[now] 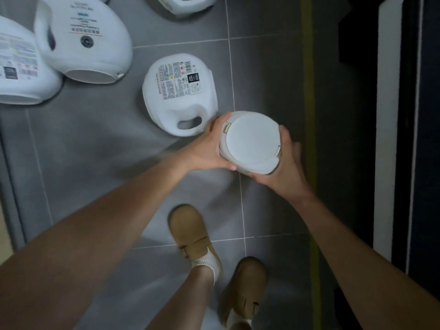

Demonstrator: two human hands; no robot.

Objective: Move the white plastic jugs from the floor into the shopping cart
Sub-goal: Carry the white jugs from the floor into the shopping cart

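Note:
I hold a white plastic jug [251, 142] between both hands, its flat bottom turned up toward the camera. My left hand [207, 148] grips its left side and my right hand [287, 166] grips its right side. Right beside it, on the grey tiled floor, lies another white jug [178, 91] with its label up and its handle toward me. More white jugs lie on the floor at the upper left: a large one [83, 41], a second [19, 65] at the frame's left edge and a third [188, 3] at the top. No shopping cart is in view.
My two feet in tan shoes [190, 236] stand on the tiles below the held jug. A yellow-green line [309, 91] runs down the floor on the right. Beyond it a dark wall with a white vertical strip [388, 115] closes off the right side.

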